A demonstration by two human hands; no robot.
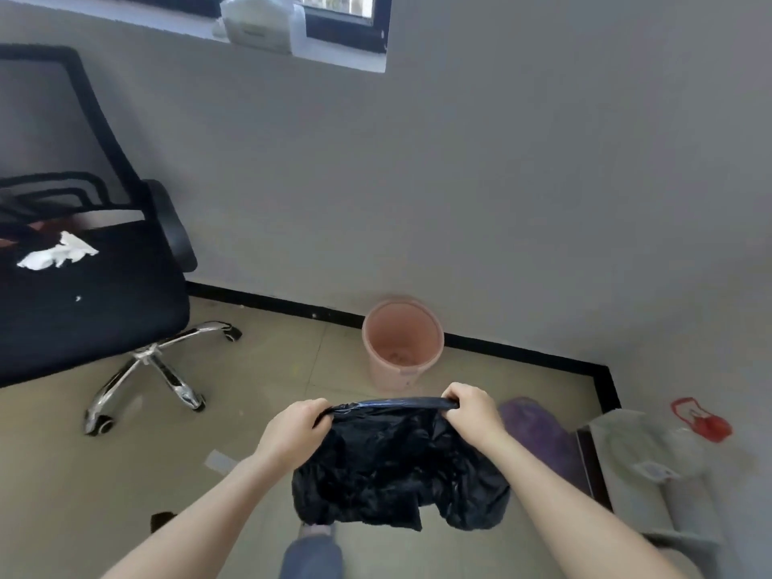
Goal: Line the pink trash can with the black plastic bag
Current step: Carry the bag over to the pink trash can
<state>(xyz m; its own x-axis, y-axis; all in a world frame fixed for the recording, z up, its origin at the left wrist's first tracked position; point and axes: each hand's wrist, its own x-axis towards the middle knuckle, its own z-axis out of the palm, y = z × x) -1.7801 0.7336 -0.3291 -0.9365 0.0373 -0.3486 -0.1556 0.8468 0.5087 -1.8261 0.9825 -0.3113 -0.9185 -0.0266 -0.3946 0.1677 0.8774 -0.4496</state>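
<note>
The pink trash can [402, 343] stands upright on the floor against the wall, with nothing lining it. In front of it, in the air, hangs the crumpled black plastic bag [397, 465]. My left hand [296, 428] grips the left end of the bag's top edge and my right hand [470, 407] grips the right end, so the edge is stretched between them. Both hands are nearer to me than the can and do not touch it.
A black office chair [92, 286] with a chrome base stands at the left, white crumpled paper [58, 252] on its seat. A purple object [539, 428] lies right of the bag. A pale cabinet with a large clear bottle with a red cap [702, 420] is at the right.
</note>
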